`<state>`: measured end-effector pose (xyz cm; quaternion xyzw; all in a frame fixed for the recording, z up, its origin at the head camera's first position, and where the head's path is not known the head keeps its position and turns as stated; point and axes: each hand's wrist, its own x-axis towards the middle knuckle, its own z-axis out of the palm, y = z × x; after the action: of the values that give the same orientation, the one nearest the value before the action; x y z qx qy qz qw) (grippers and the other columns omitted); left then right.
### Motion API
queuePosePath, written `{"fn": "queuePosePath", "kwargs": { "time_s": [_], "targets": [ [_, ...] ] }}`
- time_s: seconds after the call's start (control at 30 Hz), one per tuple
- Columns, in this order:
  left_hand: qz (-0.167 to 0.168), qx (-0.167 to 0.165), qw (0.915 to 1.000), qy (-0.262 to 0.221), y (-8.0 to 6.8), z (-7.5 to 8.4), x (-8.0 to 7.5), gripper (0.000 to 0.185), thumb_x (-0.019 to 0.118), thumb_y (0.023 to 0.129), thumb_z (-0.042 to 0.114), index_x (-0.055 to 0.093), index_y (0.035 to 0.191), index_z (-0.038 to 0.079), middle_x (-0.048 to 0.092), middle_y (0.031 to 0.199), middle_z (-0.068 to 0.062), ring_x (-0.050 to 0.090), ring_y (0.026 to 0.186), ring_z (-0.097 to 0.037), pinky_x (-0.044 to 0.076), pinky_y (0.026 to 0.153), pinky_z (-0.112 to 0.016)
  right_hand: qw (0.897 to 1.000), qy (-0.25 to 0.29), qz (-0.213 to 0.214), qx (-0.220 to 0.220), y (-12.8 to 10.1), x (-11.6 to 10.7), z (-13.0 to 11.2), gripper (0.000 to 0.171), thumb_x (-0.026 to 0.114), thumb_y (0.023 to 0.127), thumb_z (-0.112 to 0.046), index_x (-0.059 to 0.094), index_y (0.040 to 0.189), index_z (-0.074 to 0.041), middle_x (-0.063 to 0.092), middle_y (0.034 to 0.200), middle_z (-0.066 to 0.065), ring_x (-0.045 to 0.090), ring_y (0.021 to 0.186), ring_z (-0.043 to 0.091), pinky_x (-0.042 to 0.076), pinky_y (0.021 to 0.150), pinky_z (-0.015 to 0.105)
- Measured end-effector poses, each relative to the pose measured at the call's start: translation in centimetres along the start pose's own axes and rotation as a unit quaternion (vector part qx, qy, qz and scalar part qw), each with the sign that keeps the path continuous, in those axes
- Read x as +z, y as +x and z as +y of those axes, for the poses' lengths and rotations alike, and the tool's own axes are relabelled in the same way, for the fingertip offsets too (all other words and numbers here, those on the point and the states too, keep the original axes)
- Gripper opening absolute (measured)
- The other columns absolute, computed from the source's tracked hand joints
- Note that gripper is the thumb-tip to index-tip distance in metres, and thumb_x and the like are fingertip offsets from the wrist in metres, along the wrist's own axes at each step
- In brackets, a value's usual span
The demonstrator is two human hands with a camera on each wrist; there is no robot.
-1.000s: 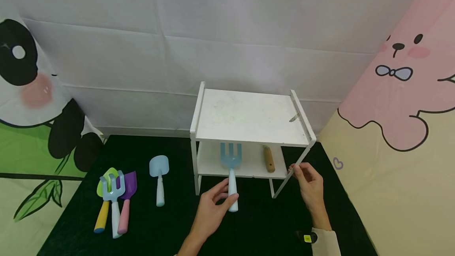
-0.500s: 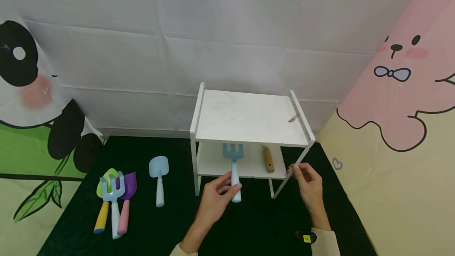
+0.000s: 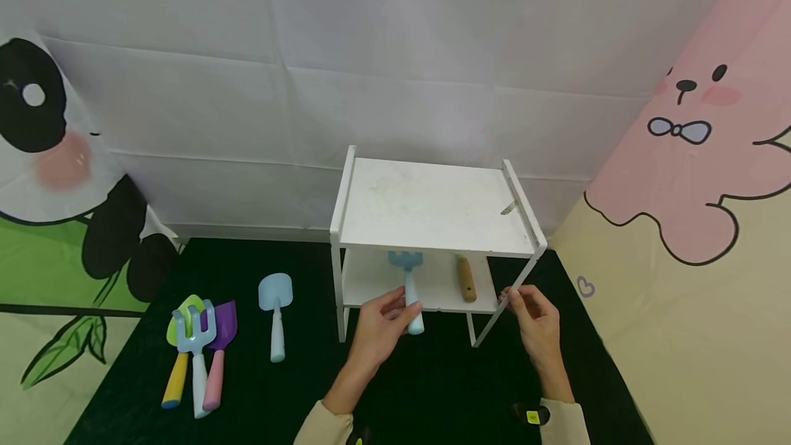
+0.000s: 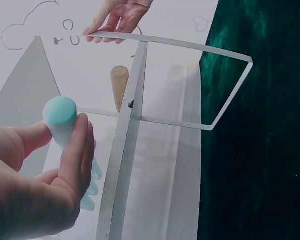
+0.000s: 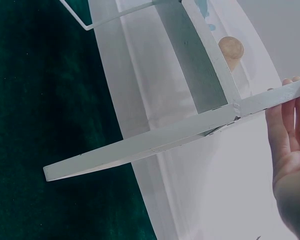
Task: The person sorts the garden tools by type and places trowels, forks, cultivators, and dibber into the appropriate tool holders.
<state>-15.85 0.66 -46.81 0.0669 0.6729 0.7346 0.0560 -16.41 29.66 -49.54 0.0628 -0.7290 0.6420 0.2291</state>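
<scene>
My left hand (image 3: pixel 378 332) pinches the pale blue handle of a garden hand fork (image 3: pixel 406 261) between thumb and fingers. The fork's tines reach in over the lower board of a white two-tier shelf rack (image 3: pixel 432 208), partly hidden under the top board. In the left wrist view the rounded handle end (image 4: pixel 61 117) points at the camera. On the rack's right side, my right hand (image 3: pixel 536 325) grips the slanted front leg (image 5: pixel 140 144) with thumb and fingertips. A tool with a wooden handle (image 3: pixel 466 280) lies on the lower board, right of the fork; its head is hidden.
On the dark green cloth (image 3: pixel 445 390) at left lie a blue hand fork (image 3: pixel 196 338), a purple shovel with a pink handle (image 3: pixel 226 325) and a green-headed tool with a yellow handle (image 3: pixel 176 380). A light blue shovel (image 3: pixel 275 290) lies nearer the rack. White fabric hangs behind.
My left hand has moved forward and slightly right, carrying the fork farther in under the top board. The right hand keeps its hold on the rack's leg.
</scene>
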Motion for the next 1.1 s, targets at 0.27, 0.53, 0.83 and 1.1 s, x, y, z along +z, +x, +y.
{"fn": "queuePosePath", "kwargs": {
  "time_s": [0.27,0.53,0.83,1.1],
  "targets": [
    [0.0,-0.024,0.9997,-0.003,1.6,0.0,0.3,0.058,0.072,0.099,0.021,0.051,0.142,-0.012,0.061,0.133,-0.03,0.067,0.116,-0.035,0.061,0.086,-0.036,1.0,0.003,-0.002,0.002,-0.1,-0.1,0.0,0.017,0.053,0.106,0.0,0.06,0.103,0.015,0.074,0.101,-0.002,0.072,0.092,0.011,0.057,0.089,0.022],
    [-0.006,-0.025,0.9997,0.004,2.3,0.2,0.8,0.058,0.071,0.099,0.021,0.051,0.141,-0.014,0.06,0.133,-0.031,0.066,0.116,-0.037,0.061,0.085,-0.038,1.0,0.008,-0.008,-0.006,-0.1,-0.1,0.1,0.016,0.053,0.106,0.001,0.06,0.103,0.015,0.073,0.102,0.002,0.072,0.094,0.019,0.056,0.09,0.022],
    [-0.003,-0.023,0.9996,0.016,3.8,0.1,1.0,0.057,0.072,0.099,0.02,0.052,0.139,-0.014,0.064,0.124,-0.028,0.069,0.107,-0.032,0.062,0.082,-0.036,1.0,0.009,-0.006,-0.003,-0.1,0.0,0.1,0.016,0.053,0.106,0.0,0.061,0.103,0.014,0.073,0.102,0.002,0.072,0.092,0.016,0.057,0.09,0.022],
    [-0.011,-0.017,0.9993,0.03,4.7,0.2,1.1,0.056,0.071,0.099,0.019,0.051,0.14,-0.016,0.063,0.126,-0.031,0.069,0.108,-0.034,0.062,0.079,-0.034,1.0,0.007,-0.003,-0.004,-0.1,-0.1,0.4,0.014,0.053,0.105,0.002,0.06,0.101,0.014,0.073,0.101,0.0,0.071,0.091,0.011,0.057,0.09,0.022]
  ]
}}
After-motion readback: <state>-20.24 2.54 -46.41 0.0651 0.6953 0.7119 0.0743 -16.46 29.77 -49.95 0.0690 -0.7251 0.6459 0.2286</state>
